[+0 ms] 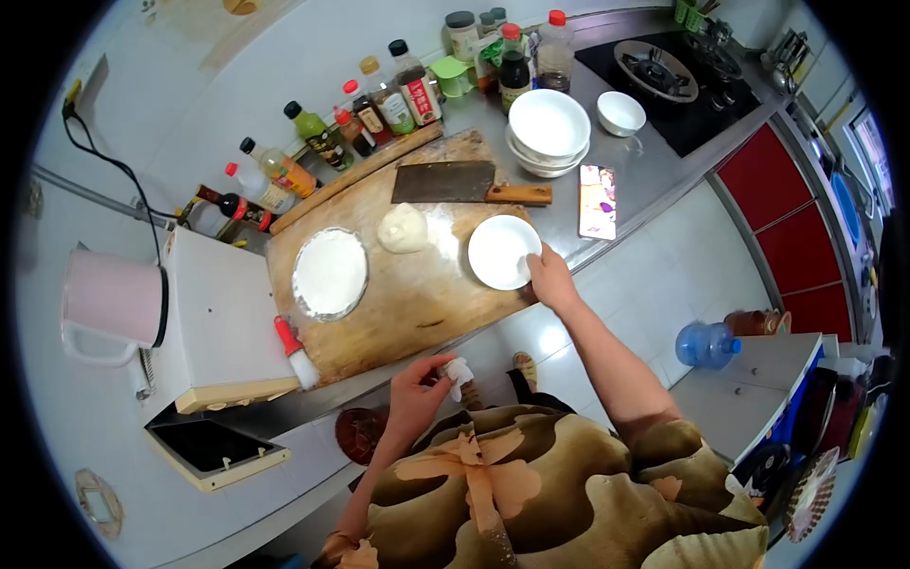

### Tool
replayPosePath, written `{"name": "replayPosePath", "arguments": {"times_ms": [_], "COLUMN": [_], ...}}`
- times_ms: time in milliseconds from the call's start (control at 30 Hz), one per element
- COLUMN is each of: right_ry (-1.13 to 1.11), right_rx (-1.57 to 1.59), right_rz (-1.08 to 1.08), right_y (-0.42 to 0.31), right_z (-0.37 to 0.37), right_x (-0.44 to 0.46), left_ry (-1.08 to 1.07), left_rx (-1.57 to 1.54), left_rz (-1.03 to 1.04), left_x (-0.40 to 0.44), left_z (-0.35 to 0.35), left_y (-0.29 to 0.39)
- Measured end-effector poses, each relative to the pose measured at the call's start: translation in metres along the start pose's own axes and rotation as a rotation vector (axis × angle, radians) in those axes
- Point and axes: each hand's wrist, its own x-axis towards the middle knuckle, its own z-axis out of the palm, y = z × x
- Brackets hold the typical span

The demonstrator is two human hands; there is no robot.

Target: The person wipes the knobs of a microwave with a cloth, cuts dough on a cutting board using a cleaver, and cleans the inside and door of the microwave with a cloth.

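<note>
A white bowl [504,252] is gripped at its right rim by my right hand [552,277], over the right end of the wooden cutting board [408,318]. My left hand [419,391] is closed on a crumpled white tissue [459,374], in front of the board's near edge. A ball of dough [403,229] lies on the board to the left of the bowl. Farther left is a round dish of white flour [330,274]. Behind the dough lies a cleaver [444,182] with a wooden handle, and a rolling pin [355,178] rests along the back edge.
Stacked white bowls [549,125], a small bowl [621,113] and a lit phone [597,202] are on the counter at right, near the stove [664,81]. Several sauce bottles [320,135] line the wall. A red-handled brush [297,351] lies at the board's left edge.
</note>
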Motion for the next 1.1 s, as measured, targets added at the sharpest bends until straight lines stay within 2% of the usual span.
{"name": "replayPosePath", "arguments": {"times_ms": [67,200,233,267,333,433,500,667,767,867,933,1000,1067,1100], "right_ry": [-0.06,0.297,0.443,0.488,0.519,0.591,0.666,0.553,0.441,0.5,0.545,0.701,0.459,0.361], "right_rx": [0.421,0.239,0.272,0.347,0.291,0.386,0.369,0.402,0.528,0.532,0.547,0.416,0.178,0.087], "right_rz": [0.262,0.138,0.211,0.226,0.27,0.301,0.412,0.541,0.488,0.473,0.445,0.053,-0.164,-0.232], "right_y": [-0.028,0.057,0.082,0.076,0.108,0.106,0.115,0.142,0.153,0.11,0.108,0.121,0.084,0.044], "right_z": [-0.033,-0.109,-0.131,-0.16,-0.203,-0.225,-0.229,-0.225,-0.217,-0.217,-0.206,-0.184,-0.141,-0.12], "right_x": [-0.017,0.023,0.044,0.053,0.091,0.12,0.14,0.173,0.17,0.129,0.105,0.098,0.073,0.058], "left_ry": [-0.008,-0.012,-0.022,-0.027,-0.045,-0.048,-0.035,-0.009,-0.001,0.026,0.038,0.082,0.052,0.024], "left_rx": [0.024,0.071,0.102,0.103,0.077,0.106,0.135,0.189,0.185,0.15,0.127,0.096,0.11,0.12], "left_rz": [-0.001,0.046,0.044,0.033,0.028,0.021,0.028,0.027,0.065,0.069,0.066,0.051,-0.025,-0.05], "left_x": [0.012,0.021,0.023,0.024,0.029,0.031,0.033,0.032,0.031,0.03,0.03,0.026,0.024,0.025], "left_z": [0.014,0.026,0.031,0.035,0.039,0.043,0.045,0.045,0.045,0.045,0.044,0.04,0.037,0.039], "left_y": [0.004,0.015,0.021,0.02,0.019,0.015,0.018,0.022,0.024,0.026,0.024,0.021,0.02,0.02]}}
